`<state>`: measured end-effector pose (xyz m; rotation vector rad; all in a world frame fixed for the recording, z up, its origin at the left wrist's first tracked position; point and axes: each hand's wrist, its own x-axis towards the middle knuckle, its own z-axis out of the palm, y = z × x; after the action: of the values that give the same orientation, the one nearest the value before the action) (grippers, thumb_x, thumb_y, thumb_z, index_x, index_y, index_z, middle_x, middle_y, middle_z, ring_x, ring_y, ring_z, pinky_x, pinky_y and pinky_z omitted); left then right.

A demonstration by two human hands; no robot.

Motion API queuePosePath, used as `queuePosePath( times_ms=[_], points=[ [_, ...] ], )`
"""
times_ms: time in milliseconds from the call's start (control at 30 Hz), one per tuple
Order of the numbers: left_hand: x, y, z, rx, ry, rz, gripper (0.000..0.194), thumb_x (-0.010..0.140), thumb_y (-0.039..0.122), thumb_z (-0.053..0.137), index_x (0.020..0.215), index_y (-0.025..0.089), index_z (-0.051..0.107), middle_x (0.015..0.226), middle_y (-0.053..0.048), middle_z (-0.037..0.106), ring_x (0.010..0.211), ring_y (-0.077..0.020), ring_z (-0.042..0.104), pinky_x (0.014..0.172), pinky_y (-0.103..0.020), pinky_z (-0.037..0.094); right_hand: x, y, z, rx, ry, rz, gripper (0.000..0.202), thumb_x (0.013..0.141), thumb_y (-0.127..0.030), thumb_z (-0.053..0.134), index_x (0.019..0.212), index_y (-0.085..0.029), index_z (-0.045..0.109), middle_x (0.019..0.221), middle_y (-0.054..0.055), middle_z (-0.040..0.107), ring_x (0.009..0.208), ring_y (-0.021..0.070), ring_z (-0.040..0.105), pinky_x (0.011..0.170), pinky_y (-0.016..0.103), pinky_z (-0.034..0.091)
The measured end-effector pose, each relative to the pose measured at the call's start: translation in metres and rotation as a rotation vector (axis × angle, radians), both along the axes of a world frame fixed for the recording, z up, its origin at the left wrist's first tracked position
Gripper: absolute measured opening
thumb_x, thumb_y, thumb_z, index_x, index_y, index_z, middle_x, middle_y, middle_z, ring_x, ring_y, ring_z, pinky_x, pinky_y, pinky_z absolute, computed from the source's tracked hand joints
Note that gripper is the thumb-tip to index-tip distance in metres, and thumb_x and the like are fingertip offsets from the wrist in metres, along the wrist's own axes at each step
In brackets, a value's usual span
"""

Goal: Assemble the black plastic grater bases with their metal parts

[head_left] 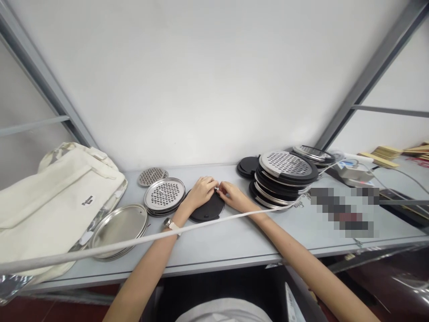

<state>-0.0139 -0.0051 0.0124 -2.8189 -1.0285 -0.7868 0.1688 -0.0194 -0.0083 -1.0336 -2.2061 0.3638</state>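
Observation:
A round black disc (209, 209) lies flat on the grey table in front of me. At its far right edge is a small shiny metal piece (216, 189), too small to make out fully. My left hand (202, 193) rests over the disc, its fingers curled and closed at this piece. From the other side my right hand (230, 195) pinches the same piece between thumb and fingers. Left of the disc stands a short stack of round metal graters (165, 195), with a smaller perforated plate (152, 176) behind it.
Plain metal round trays (119, 228) lie at left beside cream cloth bags (60, 192). To the right rises a tall stack of black-rimmed graters (286, 165), with another black disc (247, 166) behind. A white cord (194, 227) crosses in front of my forearms.

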Motion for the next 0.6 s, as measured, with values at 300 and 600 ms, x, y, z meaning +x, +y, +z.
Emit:
queuePosePath(
  times_ms=[300, 600],
  points=[
    [-0.001, 0.000, 0.000, -0.036, -0.022, 0.022, 0.018, 0.089, 0.012, 0.041, 0.090, 0.020, 0.057, 0.088, -0.003, 0.060, 0.087, -0.0176, 0.054, 0.083, -0.033, 0.037, 0.002, -0.005, 0.008, 0.001, -0.027, 0.017, 0.010, 0.087, -0.027, 0.045, 0.081, -0.020, 0.043, 0.075, 0.001, 0.049, 0.068, 0.0139, 0.045, 0.064, 0.025, 0.037],
    [-0.001, 0.001, 0.000, -0.022, -0.005, 0.011, 0.020, 0.090, 0.012, 0.039, 0.090, 0.019, 0.058, 0.087, -0.003, 0.060, 0.087, -0.0172, 0.054, 0.083, -0.033, 0.037, 0.003, -0.005, 0.010, -0.005, -0.062, 0.008, 0.010, 0.086, -0.020, 0.043, 0.075, -0.019, 0.043, 0.072, 0.001, 0.050, 0.065, 0.0135, 0.044, 0.063, 0.026, 0.036]
  ],
)
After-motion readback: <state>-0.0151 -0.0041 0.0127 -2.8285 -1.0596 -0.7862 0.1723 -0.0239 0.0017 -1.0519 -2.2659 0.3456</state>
